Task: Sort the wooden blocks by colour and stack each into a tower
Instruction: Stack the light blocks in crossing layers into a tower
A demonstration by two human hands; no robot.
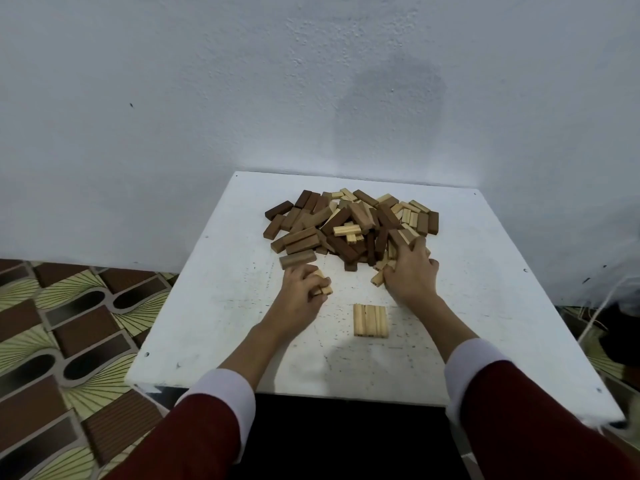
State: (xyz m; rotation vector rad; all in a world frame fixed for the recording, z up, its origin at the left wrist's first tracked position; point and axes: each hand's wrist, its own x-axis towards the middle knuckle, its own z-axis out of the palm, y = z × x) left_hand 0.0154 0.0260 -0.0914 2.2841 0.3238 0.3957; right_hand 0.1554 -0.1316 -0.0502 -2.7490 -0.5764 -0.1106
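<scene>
A mixed pile of wooden blocks (346, 225), light, mid-brown and dark brown, lies at the back of the white table (214, 306). Three light blocks (370, 320) lie side by side in a flat row near the table's middle front. My left hand (300, 291) is left of that row, its fingers curled round light blocks (325, 287). My right hand (410, 270) reaches into the pile's near right edge, its fingers curled over light blocks (378, 278) there.
A white wall rises right behind the table. A patterned brown and green floor covering (69, 341) lies to the left. Cords and dark objects (616, 323) sit off the table's right edge.
</scene>
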